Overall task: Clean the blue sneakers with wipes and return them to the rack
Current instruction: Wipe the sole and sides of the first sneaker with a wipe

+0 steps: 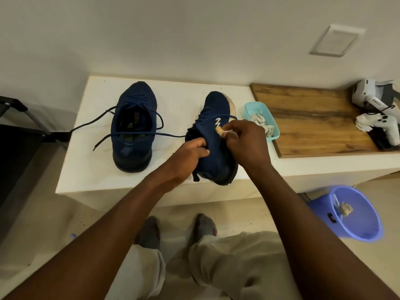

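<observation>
One shoe [134, 126] stood near the bench's [86, 165] left edge. Your left hand [188, 154] gripped the other shoe [213, 118], tipped on its side at the front edge. Your right hand [246, 144] pinched a wipe [219, 131] against it. A tub [273, 137] of wipes sat just beside it.

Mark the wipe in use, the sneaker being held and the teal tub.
wipe [219, 131]: head view, bunched end pinched by the right hand [246, 144].
held sneaker [213, 107]: head view, blue upper near the toe.
teal tub [254, 107]: head view, bare far end.
</observation>
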### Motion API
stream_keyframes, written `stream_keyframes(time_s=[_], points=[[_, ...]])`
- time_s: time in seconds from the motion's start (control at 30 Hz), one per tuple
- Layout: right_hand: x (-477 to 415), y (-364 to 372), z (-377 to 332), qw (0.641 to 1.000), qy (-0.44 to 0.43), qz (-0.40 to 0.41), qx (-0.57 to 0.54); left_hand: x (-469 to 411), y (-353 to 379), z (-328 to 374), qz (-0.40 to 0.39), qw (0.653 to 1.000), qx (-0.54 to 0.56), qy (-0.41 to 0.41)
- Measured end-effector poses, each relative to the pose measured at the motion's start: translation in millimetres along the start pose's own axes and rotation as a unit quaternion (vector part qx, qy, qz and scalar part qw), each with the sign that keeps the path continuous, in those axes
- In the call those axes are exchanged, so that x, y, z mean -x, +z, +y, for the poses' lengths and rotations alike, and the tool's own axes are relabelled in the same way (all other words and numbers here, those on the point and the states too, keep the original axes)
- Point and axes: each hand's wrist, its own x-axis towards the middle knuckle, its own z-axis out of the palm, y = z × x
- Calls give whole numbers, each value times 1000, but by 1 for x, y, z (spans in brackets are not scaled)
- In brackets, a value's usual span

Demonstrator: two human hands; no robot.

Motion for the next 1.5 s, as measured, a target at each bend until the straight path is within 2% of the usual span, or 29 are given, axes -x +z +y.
stream_keyframes(time_s=[0.07,0.17,0.23,0.33,0.43,0.63,0.7,0.83,0.97,1.03,1.17,1.2,1.33,1.5], points=[[8,-2,2,1000,4,-9,-1,5,7,-1,-14,1000,-2,6],[29,-13,-9,995,-55,-79,16,8,10,0,3,999,16,29],[28,-24,-20,991,-91,-87,33,9,11,6,19,997,52,49],[19,-35,-35,991,-125,12,42,12,12,26,31,988,132,76],[20,-43,-43,979,-172,104,45,17,11,44,-6,968,230,105],[35,-47,-44,959,-245,138,37,29,5,56,-24,935,332,122],[28,-49,-28,958,-231,166,37,29,5,56,-22,931,347,113],[31,-51,-16,966,-149,211,-1,32,10,53,-19,927,361,102],[62,-33,-43,966,-214,144,26,33,12,52,-22,922,375,94],[56,-38,-37,965,-214,149,26,34,14,53,-9,926,366,89],[49,-52,-17,971,-82,210,-83,33,18,48,32,947,310,83],[55,-52,-18,969,-87,216,-79,33,18,47,37,947,309,79],[77,-44,-27,958,-193,214,6,34,17,56,39,937,341,70],[45,-58,-51,959,-180,219,12,34,18,70,58,933,347,72]])
